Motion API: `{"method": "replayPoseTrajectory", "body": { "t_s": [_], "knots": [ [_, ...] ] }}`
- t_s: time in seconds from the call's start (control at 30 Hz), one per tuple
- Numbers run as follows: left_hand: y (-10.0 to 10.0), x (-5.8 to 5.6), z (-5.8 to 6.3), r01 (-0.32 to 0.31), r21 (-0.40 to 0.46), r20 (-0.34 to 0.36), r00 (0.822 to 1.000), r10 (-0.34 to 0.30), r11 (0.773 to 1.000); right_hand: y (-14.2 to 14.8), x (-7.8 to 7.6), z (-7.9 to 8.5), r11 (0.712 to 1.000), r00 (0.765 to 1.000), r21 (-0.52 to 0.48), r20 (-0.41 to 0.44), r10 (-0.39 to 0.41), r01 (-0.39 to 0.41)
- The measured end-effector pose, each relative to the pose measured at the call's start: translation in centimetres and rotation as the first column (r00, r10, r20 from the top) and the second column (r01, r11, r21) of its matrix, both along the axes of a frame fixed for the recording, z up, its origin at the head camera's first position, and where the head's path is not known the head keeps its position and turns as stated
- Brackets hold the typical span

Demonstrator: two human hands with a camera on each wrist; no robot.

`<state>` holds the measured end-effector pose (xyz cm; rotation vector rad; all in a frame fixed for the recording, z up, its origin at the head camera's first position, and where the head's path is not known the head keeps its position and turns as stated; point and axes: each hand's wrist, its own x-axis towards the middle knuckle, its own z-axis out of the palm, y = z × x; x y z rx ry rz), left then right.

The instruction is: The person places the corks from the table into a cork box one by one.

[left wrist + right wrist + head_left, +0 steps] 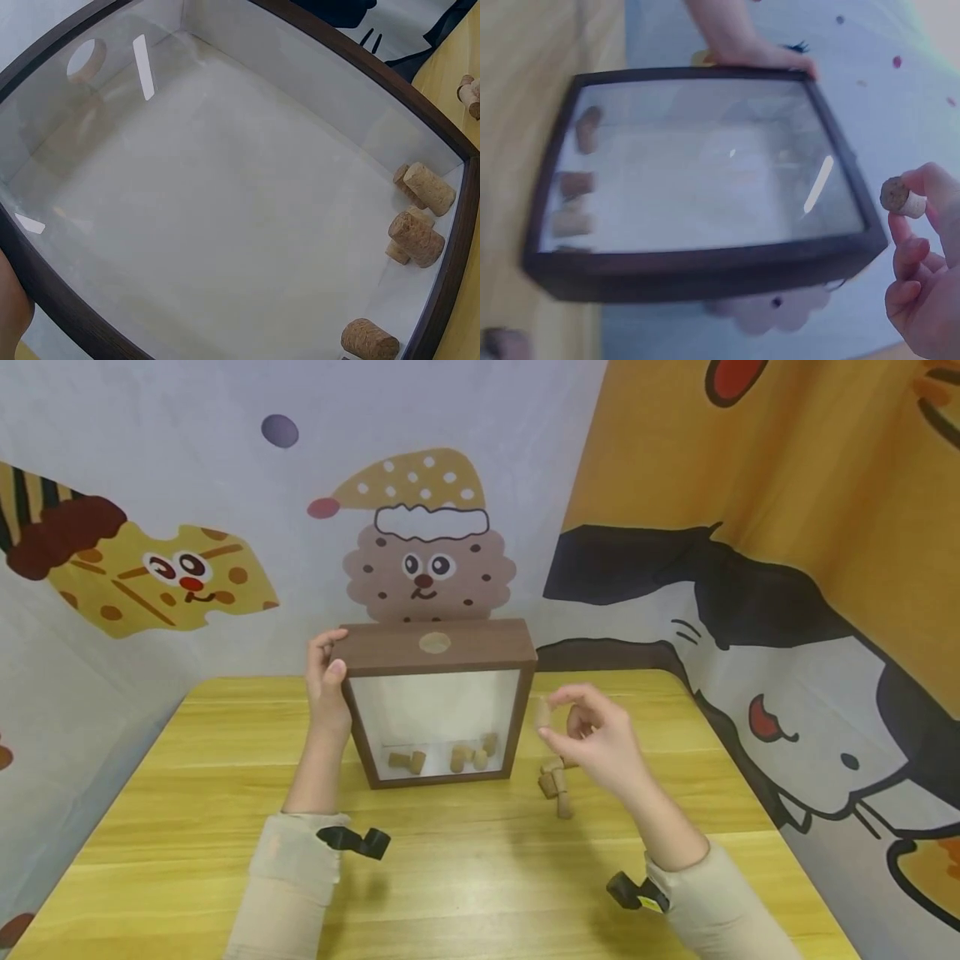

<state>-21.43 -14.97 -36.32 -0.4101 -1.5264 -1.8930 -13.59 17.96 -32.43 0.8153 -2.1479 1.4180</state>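
A brown wooden shadow box [435,647] with a clear front stands upright on the table, a round hole in its top. Several corks [416,238] lie at the bottom inside it. My left hand [327,689] grips the box's upper left corner, thumb on the front edge and fingers over the top. Just right of the box, my right hand [596,731] pinches a single cork [902,197] between thumb and index finger, raised above the table. Below that hand, a small pile of loose corks [555,783] lies on the table.
The yellow wood-grain table [450,868] reaches back to a cartoon-printed cloth [300,552] hanging behind and to the right. Each wrist wears a small black camera, such as the right camera [637,892].
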Motion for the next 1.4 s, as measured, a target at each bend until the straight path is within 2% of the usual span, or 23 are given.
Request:
{"method": "replayPoseTrajectory", "body": {
  "t_s": [0.13,0.27,0.47,0.57,0.73,0.93,1.2,1.4],
  "knots": [
    [-0.1,0.0,-0.1,-0.003,0.003,-0.009,1.0,0.003,1.0,-1.5,-1.1,1.6,1.0,0.997,-0.008,-0.077,0.013,-0.013],
    [-0.2,-0.1,-0.2,-0.003,0.005,-0.015,1.0,0.003,1.0,-3.1,-2.1,3.6,0.998,0.992,-0.004,-0.116,0.057,-0.058],
    [-0.1,-0.1,-0.2,-0.003,0.0,-0.011,1.0,0.003,1.0,-5.5,-3.7,5.7,0.992,0.985,0.006,-0.119,0.123,-0.123],
    [-0.1,-0.1,-0.3,-0.002,-0.006,-0.006,1.0,0.002,1.0,-6.5,-4.4,6.4,0.991,0.986,0.03,-0.103,0.129,-0.127],
    [0.0,0.1,-0.2,0.001,-0.001,-0.013,1.0,-0.001,1.0,-7.9,-6.0,7.1,0.989,0.992,0.082,-0.033,0.123,-0.12],
    [0.0,0.1,-0.1,0.001,0.003,-0.007,1.0,-0.001,1.0,-9.1,-7.5,7.9,0.975,0.994,0.194,0.021,0.106,-0.108],
    [0.0,0.1,0.0,0.007,-0.005,-0.021,1.0,-0.007,1.0,-10.1,-8.7,8.1,0.934,0.992,0.333,0.065,0.111,-0.126],
    [0.1,0.1,0.1,0.01,-0.001,-0.009,1.0,-0.01,1.0,-10.2,-9.0,7.9,0.924,0.988,0.356,0.107,0.111,-0.142]
  ]
}}
